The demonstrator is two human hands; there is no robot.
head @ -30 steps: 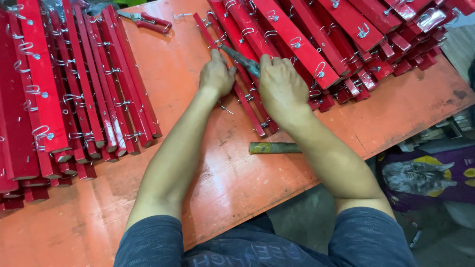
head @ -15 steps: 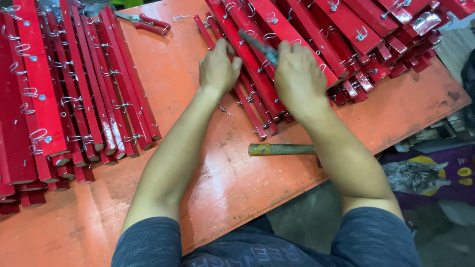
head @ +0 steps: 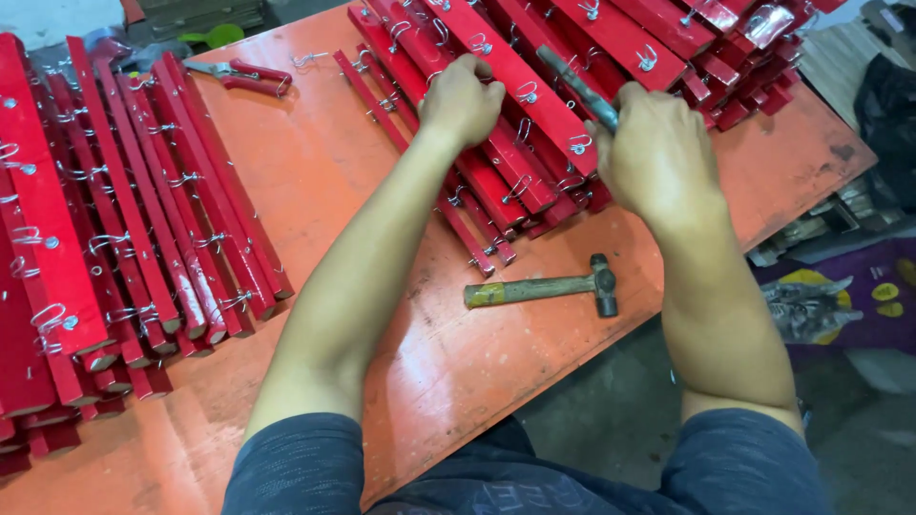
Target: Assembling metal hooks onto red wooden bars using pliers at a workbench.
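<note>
With our left hand [head: 463, 95] clamped on the red strip [head: 520, 81], our right hand [head: 658, 153] grips the grey tool [head: 575, 86]; we'd best keep it steady near the table's [head: 363, 191] far edge.

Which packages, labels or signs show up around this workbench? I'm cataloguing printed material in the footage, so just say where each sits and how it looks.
Printed bag or wrapper: on the floor right of the orange table, below the right hand; crumpled, purple with yellow patches and a grey picture.
Shirt print: at the bottom edge, faint lettering on dark blue cloth.
No labels show on the red strips or the hammer, and no screens or signs are in view.
</note>
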